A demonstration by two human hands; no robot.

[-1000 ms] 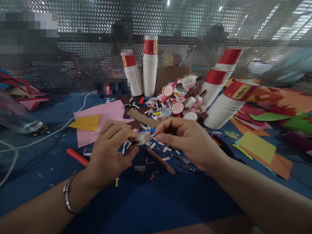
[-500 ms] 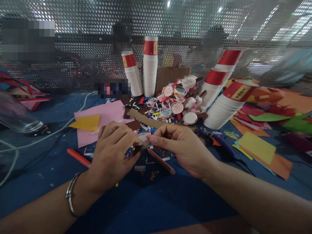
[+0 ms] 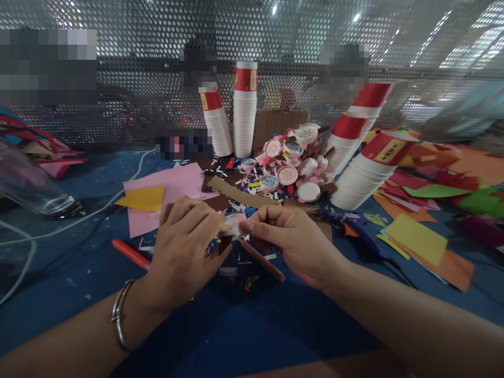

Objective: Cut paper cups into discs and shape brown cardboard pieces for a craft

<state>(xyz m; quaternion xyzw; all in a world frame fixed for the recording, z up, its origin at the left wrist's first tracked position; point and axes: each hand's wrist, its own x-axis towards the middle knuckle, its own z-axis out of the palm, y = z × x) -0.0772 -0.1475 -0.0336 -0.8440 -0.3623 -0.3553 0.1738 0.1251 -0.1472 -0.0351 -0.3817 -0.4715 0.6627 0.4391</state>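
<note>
My left hand (image 3: 189, 247), with a metal bangle at the wrist, is closed on a small white paper disc (image 3: 235, 224) that resembles the cup-bottom pieces in the pile beyond. A dark brown scrap shows beneath the disc. My right hand (image 3: 293, 241) pinches a small pink paper piece (image 3: 244, 226) against the disc's right edge; its fingertips partly cover it. A reddish-brown stick (image 3: 263, 261) lies on the table just below the hands. Left of my left hand, a red stick-like tool (image 3: 129, 253) is partly covered by the hand.
Beyond my hands is a heap of decorated discs (image 3: 287, 175) among paper scraps. Stacked paper cups (image 3: 244, 121) stand behind, with more leaning stacks (image 3: 354, 178) at right. A dark blue glue gun (image 3: 366, 236) with a cord lies right. Pink paper (image 3: 144, 223) and a glass jar (image 3: 43, 189) are left.
The whole view has shifted slightly, so things appear a little further right and lower. Both hands keep their holds on the disc and the pink piece.
</note>
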